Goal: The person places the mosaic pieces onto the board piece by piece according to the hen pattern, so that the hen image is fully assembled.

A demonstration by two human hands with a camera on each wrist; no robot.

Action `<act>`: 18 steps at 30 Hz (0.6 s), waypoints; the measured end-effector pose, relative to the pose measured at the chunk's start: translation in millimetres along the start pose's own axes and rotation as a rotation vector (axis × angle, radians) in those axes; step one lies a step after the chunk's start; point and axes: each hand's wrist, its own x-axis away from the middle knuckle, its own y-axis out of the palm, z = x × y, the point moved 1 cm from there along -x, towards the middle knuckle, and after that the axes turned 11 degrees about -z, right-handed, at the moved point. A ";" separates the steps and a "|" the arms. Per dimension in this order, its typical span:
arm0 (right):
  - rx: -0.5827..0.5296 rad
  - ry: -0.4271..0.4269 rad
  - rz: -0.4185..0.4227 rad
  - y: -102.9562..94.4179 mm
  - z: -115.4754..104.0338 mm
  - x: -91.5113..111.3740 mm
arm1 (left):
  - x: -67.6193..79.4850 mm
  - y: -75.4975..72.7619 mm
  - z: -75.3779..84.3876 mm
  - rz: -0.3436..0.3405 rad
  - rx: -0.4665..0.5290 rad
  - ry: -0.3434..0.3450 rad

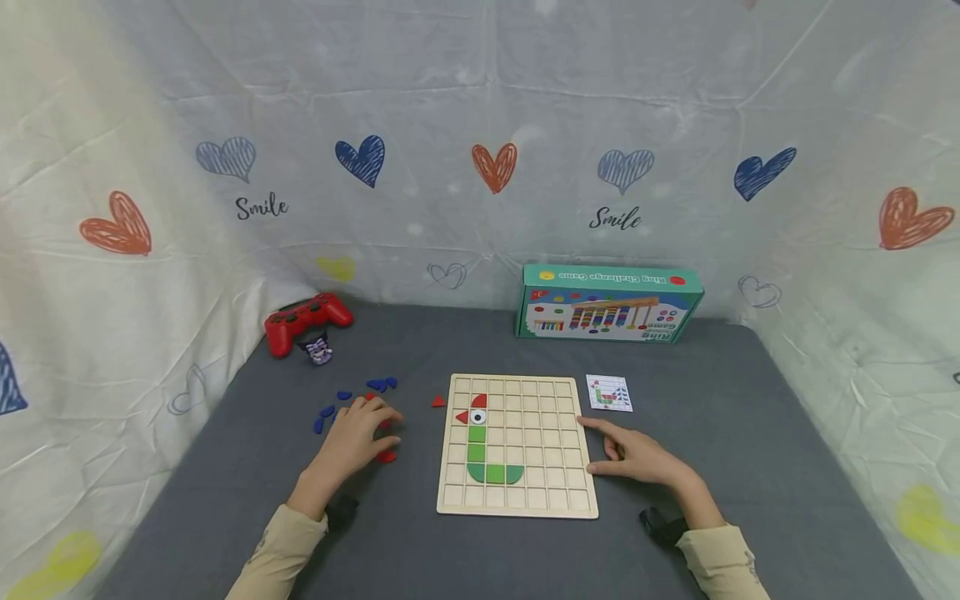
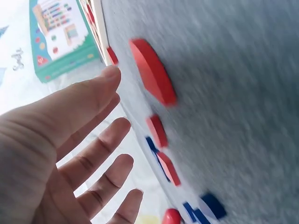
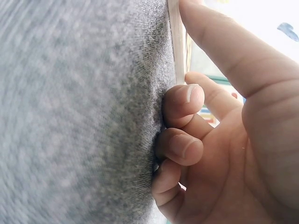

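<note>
My left hand (image 1: 358, 433) hovers over loose red pieces (image 2: 153, 72) on the dark cloth, its fingers spread and nothing between them. Several blue pieces (image 1: 377, 385) lie just beyond that hand. A wooden grid board (image 1: 547, 433) is flat in the middle. On its left side sit a red half-round piece (image 1: 478, 401), a red triangle (image 1: 462, 417), a white eye piece (image 1: 477, 417) and several green pieces (image 1: 476, 452). At the board's right edge, my right hand (image 1: 637, 454) touches with an extended index finger and thumb; its other fingers are curled against the cloth.
A small pattern card (image 1: 608, 392) lies right of the board. One more red triangle (image 1: 438, 402) is off the board's left side. Behind stand a green game box (image 1: 609, 304), a red game controller (image 1: 307, 322) and a small purple-and-black figure (image 1: 318, 350).
</note>
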 end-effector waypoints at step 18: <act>-0.003 0.000 -0.007 -0.9 -2.8 0.4 | -8.3 -1.3 -26.8 -0.051 -0.001 -0.029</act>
